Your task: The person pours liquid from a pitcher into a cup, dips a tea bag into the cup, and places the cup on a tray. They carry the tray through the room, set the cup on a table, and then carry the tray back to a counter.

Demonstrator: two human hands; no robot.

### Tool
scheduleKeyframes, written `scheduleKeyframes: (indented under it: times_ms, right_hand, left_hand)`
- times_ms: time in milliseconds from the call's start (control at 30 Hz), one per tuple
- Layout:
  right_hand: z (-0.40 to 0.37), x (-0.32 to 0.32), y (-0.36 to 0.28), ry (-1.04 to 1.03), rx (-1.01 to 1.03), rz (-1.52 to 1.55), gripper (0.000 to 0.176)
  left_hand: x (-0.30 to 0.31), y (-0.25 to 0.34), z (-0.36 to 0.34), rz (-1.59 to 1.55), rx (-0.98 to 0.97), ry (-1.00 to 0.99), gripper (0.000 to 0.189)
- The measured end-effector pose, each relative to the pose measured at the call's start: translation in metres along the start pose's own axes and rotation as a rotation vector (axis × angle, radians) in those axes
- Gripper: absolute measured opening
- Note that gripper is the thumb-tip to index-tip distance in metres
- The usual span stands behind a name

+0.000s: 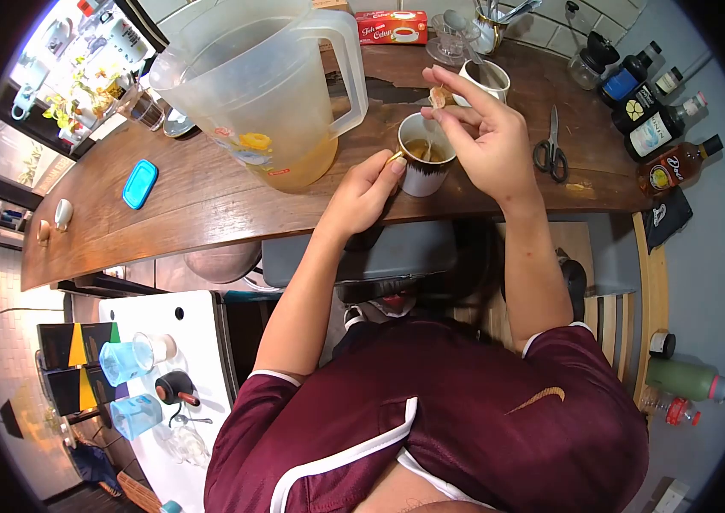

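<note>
A white mug with a dark fringe pattern and a gold handle stands on the wooden counter, with brownish tea in it. My left hand is closed on the mug's handle. Above the mug's rim, my right hand pinches a small pale orange tea bag tag between thumb and fingers. Something pale, which looks like the tea bag, shows in the tea. A second white mug with a spoon in it stands just behind my right hand, partly hidden.
A large plastic pitcher with some yellowish liquid stands left of the mug. Scissors lie to the right, near several bottles. A red tea box is at the back. A blue lid lies on the counter at left.
</note>
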State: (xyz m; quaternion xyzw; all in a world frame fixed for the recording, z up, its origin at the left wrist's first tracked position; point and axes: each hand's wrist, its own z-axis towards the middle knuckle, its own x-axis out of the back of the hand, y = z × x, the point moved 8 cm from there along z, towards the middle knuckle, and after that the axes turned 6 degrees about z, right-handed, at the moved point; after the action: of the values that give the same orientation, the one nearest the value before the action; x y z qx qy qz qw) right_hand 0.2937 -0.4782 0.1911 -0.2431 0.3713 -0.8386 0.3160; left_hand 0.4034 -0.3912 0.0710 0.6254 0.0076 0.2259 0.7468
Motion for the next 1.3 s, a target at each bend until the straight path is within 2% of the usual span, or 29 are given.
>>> scheduleKeyframes:
  times_ms: [100,200,300,367,433,500,567,700,767,900,967,1000,1100,1167,1233,1300]
  right_hand:
    - [0.003,0.001,-0.001,-0.001,-0.027,-0.006,0.043]
    - [0.015,0.011,-0.028,0.059,0.086,0.060,0.042]
    - [0.015,0.015,-0.025,0.099,0.096,0.089,0.039]
    - [0.006,0.010,-0.009,0.077,0.069,0.141,0.040]
    - [-0.002,0.005,0.005,0.045,-0.037,-0.014,0.040]
    - [-0.001,0.001,0.007,0.040,-0.044,0.000,0.040]
    - [0.005,0.001,-0.007,0.083,0.037,0.149,0.040]
    - [0.010,0.002,-0.022,0.133,0.151,0.167,0.039]
    - [0.002,-0.001,-0.004,0.096,0.047,0.090,0.038]
    - [-0.003,-0.006,0.005,0.055,-0.003,0.019,0.037]
    - [0.005,0.000,-0.013,0.105,0.090,0.187,0.036]
    - [0.009,0.003,-0.019,0.080,0.076,0.156,0.041]
    - [0.012,0.009,-0.019,0.085,0.100,0.141,0.040]
    - [0.001,0.007,-0.005,0.069,0.034,0.094,0.041]
    - [-0.008,-0.001,0.008,-0.005,0.016,-0.048,0.041]
    - [-0.012,0.002,0.005,0.013,0.055,-0.048,0.041]
  left_hand:
    - [0.000,0.004,-0.001,0.017,-0.022,-0.003,0.034]
    - [-0.002,0.002,0.000,0.006,-0.028,-0.014,0.034]
    - [-0.002,0.002,-0.001,0.003,-0.028,-0.013,0.034]
    - [-0.001,0.005,-0.001,0.007,-0.036,-0.014,0.034]
    - [0.000,0.003,-0.001,0.012,0.006,-0.005,0.034]
    - [0.000,0.003,0.000,0.002,-0.005,-0.012,0.034]
    - [-0.002,0.002,0.000,-0.010,-0.012,-0.022,0.033]
    - [-0.002,-0.002,0.000,-0.048,0.007,-0.014,0.032]
    - [-0.001,-0.001,0.001,-0.040,-0.002,-0.007,0.032]
    - [-0.002,-0.001,0.001,-0.051,-0.005,-0.013,0.032]
    - [-0.001,-0.001,0.000,-0.036,-0.010,-0.011,0.032]
    - [-0.002,-0.002,0.000,-0.035,-0.004,-0.016,0.033]
    - [-0.002,0.002,0.001,-0.004,-0.016,-0.004,0.031]
    - [0.000,0.004,0.001,0.026,-0.031,0.014,0.030]
    - [-0.001,0.008,0.001,0.203,-0.090,0.009,0.029]
    - [0.000,0.007,0.000,0.212,-0.083,0.017,0.028]
